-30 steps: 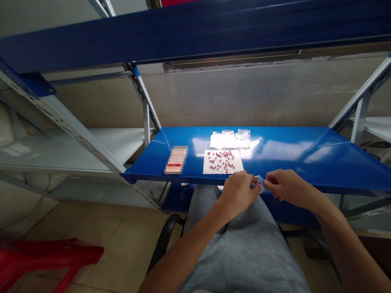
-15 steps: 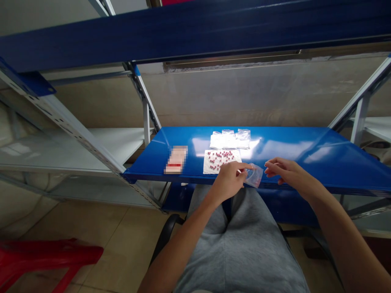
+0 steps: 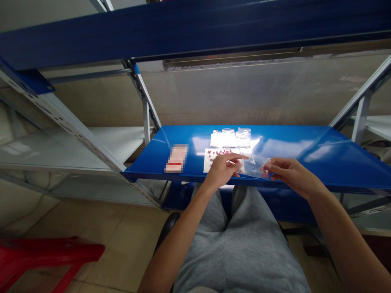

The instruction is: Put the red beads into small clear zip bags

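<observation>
A small clear plastic bag (image 3: 253, 166) is stretched between my two hands, just above the front of the blue shelf (image 3: 305, 154). My left hand (image 3: 224, 169) pinches its left edge with the index finger pointing right. My right hand (image 3: 288, 173) pinches its right corner. Behind my left hand lies a white sheet (image 3: 210, 156) strewn with several small red pieces (image 3: 221, 151), partly hidden by the hand.
A stack of clear small bags (image 3: 230, 138) lies at the back of the shelf. A blurred pink and red card (image 3: 176, 158) sits to the left. Grey shelf uprights (image 3: 146, 110) flank the shelf. A red plastic stool (image 3: 45, 254) stands on the tiled floor at lower left.
Both hands rose from the shelf's front edge onto the shelf. The crumpled bag was pulled open flat between them, and my left hand now covers part of the white sheet.
</observation>
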{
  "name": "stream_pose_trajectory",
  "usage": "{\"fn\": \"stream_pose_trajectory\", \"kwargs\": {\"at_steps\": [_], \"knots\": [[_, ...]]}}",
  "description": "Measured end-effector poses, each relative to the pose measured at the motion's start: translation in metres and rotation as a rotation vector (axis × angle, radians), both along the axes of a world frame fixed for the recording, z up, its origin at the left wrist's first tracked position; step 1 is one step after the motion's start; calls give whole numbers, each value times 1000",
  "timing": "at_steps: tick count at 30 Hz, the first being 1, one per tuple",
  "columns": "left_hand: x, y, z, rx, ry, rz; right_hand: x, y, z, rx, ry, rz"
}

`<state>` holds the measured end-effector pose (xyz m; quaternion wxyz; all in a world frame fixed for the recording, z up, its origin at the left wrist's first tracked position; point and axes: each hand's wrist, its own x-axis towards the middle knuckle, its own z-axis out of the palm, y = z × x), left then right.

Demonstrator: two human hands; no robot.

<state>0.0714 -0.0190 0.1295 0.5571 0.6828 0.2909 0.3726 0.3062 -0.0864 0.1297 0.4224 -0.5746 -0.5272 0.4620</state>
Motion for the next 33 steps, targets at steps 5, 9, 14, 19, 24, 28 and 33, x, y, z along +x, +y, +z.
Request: {"fn": "stream_pose_trajectory", "kwargs": {"at_steps": [5, 9, 14, 19, 24, 28, 33], "knots": [[2, 0, -2, -23, -9, -7, 5, 1, -3, 45, -77, -86], [2, 1, -3, -19, -33, -21, 7, 3, -9, 65, -76, -122], [3, 2, -5, -29, -74, -35, 1, 4, -12, 72, 44, -174], [4, 3, -9, -12, -92, -33, -8, 4, -16, -93, 275, -16], [4, 5, -9, 1, -64, -33, -13, 7, -19, -97, 290, -12], [4, 6, -8, -8, -53, -5, -14, 7, -19, -53, 310, -23], [6, 4, -10, -10, -68, 17, -12, 7, -22, -91, 364, -43]]}}
